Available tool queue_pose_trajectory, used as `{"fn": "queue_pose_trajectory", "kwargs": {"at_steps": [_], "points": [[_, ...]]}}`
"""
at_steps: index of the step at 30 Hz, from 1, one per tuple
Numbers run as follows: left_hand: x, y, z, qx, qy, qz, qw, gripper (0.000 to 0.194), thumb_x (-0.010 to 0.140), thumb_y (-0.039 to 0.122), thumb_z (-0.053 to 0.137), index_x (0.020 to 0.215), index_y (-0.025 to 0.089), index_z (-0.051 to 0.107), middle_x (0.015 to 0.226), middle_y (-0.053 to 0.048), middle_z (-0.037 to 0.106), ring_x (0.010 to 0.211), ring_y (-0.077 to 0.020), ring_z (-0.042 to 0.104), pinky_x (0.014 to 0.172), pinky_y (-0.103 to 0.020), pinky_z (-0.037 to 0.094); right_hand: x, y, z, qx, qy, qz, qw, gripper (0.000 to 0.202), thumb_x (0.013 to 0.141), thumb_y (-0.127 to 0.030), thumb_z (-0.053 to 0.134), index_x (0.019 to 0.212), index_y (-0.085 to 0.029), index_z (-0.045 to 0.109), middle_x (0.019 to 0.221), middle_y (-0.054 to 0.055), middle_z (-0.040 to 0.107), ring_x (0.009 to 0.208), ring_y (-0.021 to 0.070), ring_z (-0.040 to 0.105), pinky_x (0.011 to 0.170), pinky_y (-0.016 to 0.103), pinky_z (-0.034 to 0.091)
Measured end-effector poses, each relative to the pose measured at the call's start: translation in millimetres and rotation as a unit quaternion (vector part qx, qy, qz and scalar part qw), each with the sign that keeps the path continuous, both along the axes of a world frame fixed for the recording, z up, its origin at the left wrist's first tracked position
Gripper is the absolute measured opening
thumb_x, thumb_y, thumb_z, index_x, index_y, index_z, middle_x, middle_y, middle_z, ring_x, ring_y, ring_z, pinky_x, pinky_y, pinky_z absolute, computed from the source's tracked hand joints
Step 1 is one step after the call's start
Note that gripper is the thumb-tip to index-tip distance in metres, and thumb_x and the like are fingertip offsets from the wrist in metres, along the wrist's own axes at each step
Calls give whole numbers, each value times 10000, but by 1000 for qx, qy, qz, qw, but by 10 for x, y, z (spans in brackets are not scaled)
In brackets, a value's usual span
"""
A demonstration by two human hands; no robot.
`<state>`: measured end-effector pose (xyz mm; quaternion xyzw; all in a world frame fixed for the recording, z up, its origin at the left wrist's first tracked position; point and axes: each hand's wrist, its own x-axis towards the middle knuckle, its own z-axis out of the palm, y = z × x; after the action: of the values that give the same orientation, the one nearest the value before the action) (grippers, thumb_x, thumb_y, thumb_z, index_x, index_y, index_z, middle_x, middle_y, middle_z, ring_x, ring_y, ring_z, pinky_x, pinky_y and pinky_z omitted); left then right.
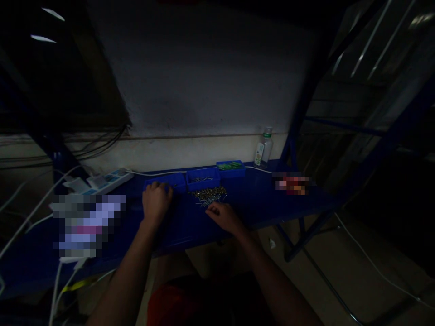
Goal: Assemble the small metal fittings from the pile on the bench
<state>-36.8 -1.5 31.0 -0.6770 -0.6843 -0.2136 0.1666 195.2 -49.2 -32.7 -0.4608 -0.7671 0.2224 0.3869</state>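
Observation:
My left hand (156,202) is over the front of the left blue bin (179,181), its fingers curled down and closed. The fingertips are too dark to show what they hold. At the near edge of a pile of small metal screws, my right hand (223,215) has thumb and fingers pinched together; anything between them is too small to make out. The pile has brassy pieces (211,194) at the back and silvery pieces (208,200) in front. Behind it, the middle blue bin (203,178) holds a few thin silvery pieces.
A third blue bin (231,169) contains green items, with a clear bottle (264,149) to its right. White power strips (108,181) and cables lie at the left of the blue table (261,202). Blurred-out items cover spots at both sides. A wall rises behind.

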Motion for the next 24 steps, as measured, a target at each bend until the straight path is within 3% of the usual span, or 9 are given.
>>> {"fn": "queue_pose_trajectory", "kwargs": {"at_steps": [4, 7, 11, 16, 24], "points": [[221, -119, -217, -110, -51, -192, 974, 360, 842, 318, 379, 1081, 161, 597, 1052, -103, 595, 970, -228, 541, 869, -319, 395, 9, -9, 18, 0, -5, -1, 1000, 148, 832, -327, 510, 828, -207, 597, 770, 0, 658, 681, 114, 601, 608, 198, 417], [383, -179, -343, -171, -97, -274, 942, 372, 804, 298, 461, 1143, 186, 564, 1078, -86, 591, 972, -219, 546, 866, -312, 400, 17, -22, 46, 5, -11, -3, 1000, 143, 833, -317, 506, 831, -208, 598, 777, 3, 657, 699, 121, 601, 626, 205, 421], [491, -220, -401, -167, -119, -270, 941, 295, 779, 260, 514, 1046, 196, 621, 1014, -95, 612, 974, -228, 533, 872, -316, 380, 12, -31, 72, 2, -16, -4, 1000, 134, 832, -301, 507, 822, -207, 602, 774, 4, 659, 708, 122, 602, 637, 204, 420], [497, -251, -388, -155, -88, -261, 949, 209, 827, 260, 448, 901, 199, 633, 901, -79, 611, 885, -212, 540, 786, -299, 397, -3, -24, 73, 8, -28, -10, 1000, 133, 835, -287, 499, 807, -211, 605, 772, 3, 659, 704, 123, 600, 625, 200, 412], [542, -341, -379, -133, -43, -245, 959, 164, 826, 246, 438, 856, 200, 592, 867, -70, 578, 851, -212, 516, 708, -289, 382, 8, -15, 60, 17, -25, -6, 1000, 129, 841, -283, 490, 820, -214, 598, 783, 3, 662, 711, 124, 606, 632, 198, 418]]}}
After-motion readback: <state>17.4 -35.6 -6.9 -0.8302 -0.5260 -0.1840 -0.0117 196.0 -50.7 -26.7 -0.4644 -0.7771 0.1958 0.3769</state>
